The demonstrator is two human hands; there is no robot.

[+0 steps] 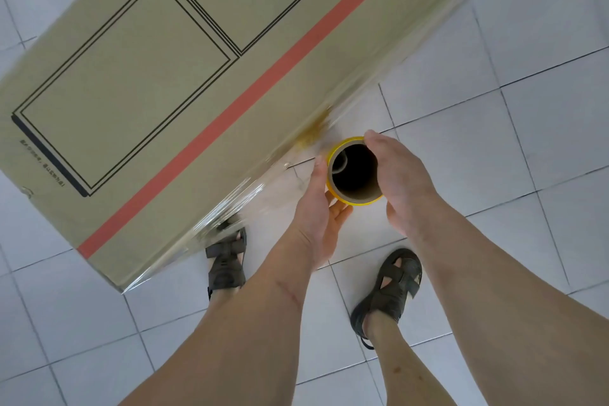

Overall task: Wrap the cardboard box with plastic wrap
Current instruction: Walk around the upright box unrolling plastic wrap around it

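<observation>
A large cardboard box (184, 76) with a red stripe and black printed rectangles fills the upper left. Clear plastic film (250, 188) clings along its near side and runs to a roll of plastic wrap (342, 196). I look down the roll's dark cardboard core, which has a yellow rim. My left hand (321, 208) cups the roll from the left and below, thumb along its side. My right hand (400, 178) grips it from the right, fingers curled over the rim. The roll stands upright close to the box's near edge.
White floor tiles (514, 128) lie all around the box. My two feet in dark sandals stand below the roll, the left foot (225, 260) against the box's near lower corner, the right foot (390, 290) apart on the tiles.
</observation>
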